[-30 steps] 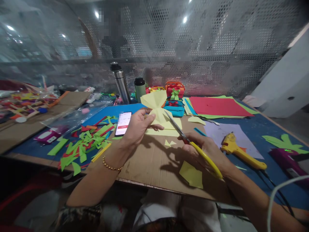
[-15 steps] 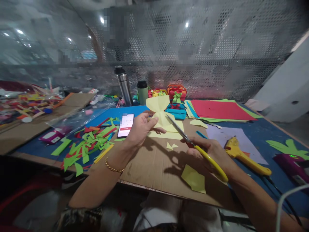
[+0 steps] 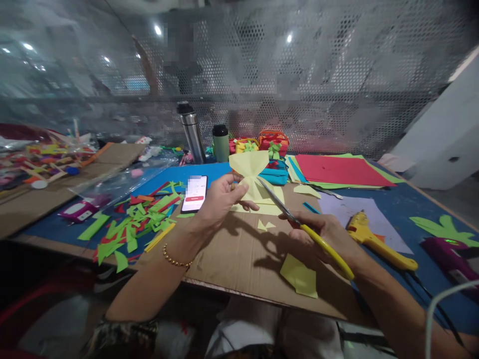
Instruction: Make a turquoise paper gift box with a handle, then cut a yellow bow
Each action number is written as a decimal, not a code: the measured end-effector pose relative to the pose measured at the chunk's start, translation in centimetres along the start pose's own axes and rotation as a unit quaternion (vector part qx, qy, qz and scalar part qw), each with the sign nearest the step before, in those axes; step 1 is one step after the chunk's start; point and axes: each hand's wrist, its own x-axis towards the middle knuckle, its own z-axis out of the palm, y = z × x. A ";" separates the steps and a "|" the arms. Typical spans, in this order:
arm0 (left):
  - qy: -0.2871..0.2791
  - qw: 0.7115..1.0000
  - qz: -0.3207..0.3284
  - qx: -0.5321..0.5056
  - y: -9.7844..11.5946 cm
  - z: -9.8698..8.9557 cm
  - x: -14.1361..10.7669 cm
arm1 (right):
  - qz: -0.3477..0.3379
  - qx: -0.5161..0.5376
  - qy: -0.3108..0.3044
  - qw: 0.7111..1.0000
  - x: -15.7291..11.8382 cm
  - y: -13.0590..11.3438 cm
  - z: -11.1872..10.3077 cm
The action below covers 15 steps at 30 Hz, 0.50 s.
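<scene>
Between the thumb and fingers of my left hand [image 3: 226,195] is a pale yellow paper piece [image 3: 250,163], pinched in at its middle like a bow. My right hand [image 3: 318,234] grips yellow-handled scissors [image 3: 324,247], their blades pointing up and left. The blade tips reach the right side of the paper's narrow middle. Below them on the cardboard [image 3: 232,254] lie small yellow offcuts [image 3: 265,225] and a larger folded yellow piece [image 3: 299,275]. More yellow paper lies behind my left fingers, partly hidden.
A phone [image 3: 194,193] and green and red paper strips [image 3: 138,219] lie left. Two bottles [image 3: 192,132] and small paper bags [image 3: 275,172] stand behind. At right are red sheets [image 3: 337,169], a yellow glue gun [image 3: 377,244] with its cord, and a purple device [image 3: 449,257].
The upper part of the yellow paper has shifted slightly right and tilted, covering more of the blue bag. Both hands and the scissors stay almost in place.
</scene>
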 end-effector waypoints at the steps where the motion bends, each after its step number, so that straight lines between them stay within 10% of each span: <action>1: 0.002 1.000 0.001 0.001 0.0 0.0 0.0 | 0.001 -0.006 0.005 1.000 0.0 0.1 0.0; 15: 0.008 1.000 -0.001 0.003 -0.1 -0.1 -0.1 | 0.008 0.024 -0.036 0.999 -0.2 -0.6 -0.5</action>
